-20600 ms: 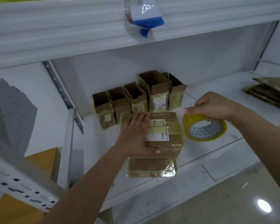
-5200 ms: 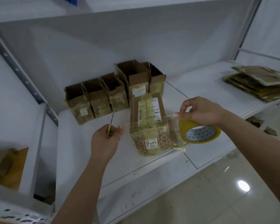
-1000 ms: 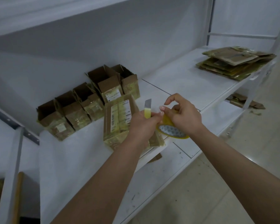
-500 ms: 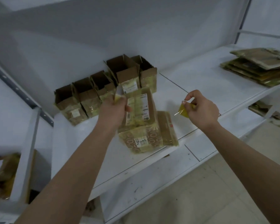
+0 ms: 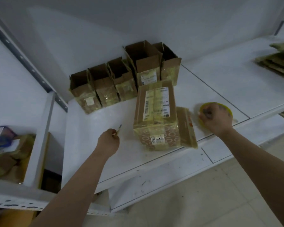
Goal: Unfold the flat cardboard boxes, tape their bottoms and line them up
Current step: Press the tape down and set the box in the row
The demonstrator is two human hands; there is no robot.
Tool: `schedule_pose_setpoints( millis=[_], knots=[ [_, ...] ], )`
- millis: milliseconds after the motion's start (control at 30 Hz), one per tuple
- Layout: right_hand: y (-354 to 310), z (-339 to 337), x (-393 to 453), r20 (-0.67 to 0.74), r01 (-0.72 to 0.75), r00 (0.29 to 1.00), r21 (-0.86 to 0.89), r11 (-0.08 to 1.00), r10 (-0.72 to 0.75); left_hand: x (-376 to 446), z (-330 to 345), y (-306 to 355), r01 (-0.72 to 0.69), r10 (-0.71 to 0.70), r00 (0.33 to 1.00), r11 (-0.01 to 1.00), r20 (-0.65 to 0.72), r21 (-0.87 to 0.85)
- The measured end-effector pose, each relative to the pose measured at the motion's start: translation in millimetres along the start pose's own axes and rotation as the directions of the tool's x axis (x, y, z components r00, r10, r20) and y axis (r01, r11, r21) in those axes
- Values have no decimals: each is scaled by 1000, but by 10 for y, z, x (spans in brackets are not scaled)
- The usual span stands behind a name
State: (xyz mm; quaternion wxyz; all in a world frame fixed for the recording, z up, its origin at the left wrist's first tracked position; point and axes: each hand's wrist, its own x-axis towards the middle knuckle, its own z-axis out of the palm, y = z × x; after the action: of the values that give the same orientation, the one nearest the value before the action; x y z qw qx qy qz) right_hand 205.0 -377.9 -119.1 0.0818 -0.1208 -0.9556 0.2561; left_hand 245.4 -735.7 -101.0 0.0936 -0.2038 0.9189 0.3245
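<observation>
Left hand: my left hand (image 5: pixel 108 142) pinches a small cutter (image 5: pixel 118 129) over the white shelf (image 5: pixel 92 128).
Right hand: my right hand (image 5: pixel 217 118) grips the yellow tape roll (image 5: pixel 215 106), resting on the shelf.
Taped box: the taped box (image 5: pixel 156 115) lies bottom-up between my hands, at the shelf's front edge.
Row: open boxes (image 5: pixel 121 79) stand behind it.
Cut off: flat cardboard stack (image 5: pixel 279 61), far right.
</observation>
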Motion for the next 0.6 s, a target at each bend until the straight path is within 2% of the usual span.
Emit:
schedule_pose_setpoints(
  millis=[67,100,133,200,267,333,400,467,533,600],
  knots=[
    [-161,-119,4,-41,5,999,71,997,-2,-34,-40,38,-50,46,997,996,-54,-74],
    [-276,-191,-17,-75,63,996,104,993,-56,-68,-85,94,-142,124,982,982,-143,-121],
    [-408,-269,-55,-121,153,983,150,977,-135,-117,-135,176,-281,234,939,945,-252,-169],
    [-724,-422,-192,-227,374,919,250,893,-322,-251,-208,372,-554,437,804,796,-404,-243],
    [-1031,-509,-377,-247,571,820,305,762,-516,-379,-209,526,-700,585,708,657,-394,-281],
    [-1201,-480,-533,-98,657,747,265,706,-658,-470,-125,599,-756,698,654,584,-292,-295],
    [-1195,-412,-600,59,623,760,216,752,-647,-515,-3,624,-752,748,641,567,-173,-336],
    [-1080,-410,-601,69,515,831,275,812,-551,-545,94,653,-698,734,673,589,-93,-406],
    [-979,-432,-662,48,420,878,398,816,-476,-559,163,698,-670,710,698,598,-99,-440],
    [-935,-407,-742,51,403,884,423,812,-465,-552,204,731,-668,687,712,599,-143,-442]
  ],
)
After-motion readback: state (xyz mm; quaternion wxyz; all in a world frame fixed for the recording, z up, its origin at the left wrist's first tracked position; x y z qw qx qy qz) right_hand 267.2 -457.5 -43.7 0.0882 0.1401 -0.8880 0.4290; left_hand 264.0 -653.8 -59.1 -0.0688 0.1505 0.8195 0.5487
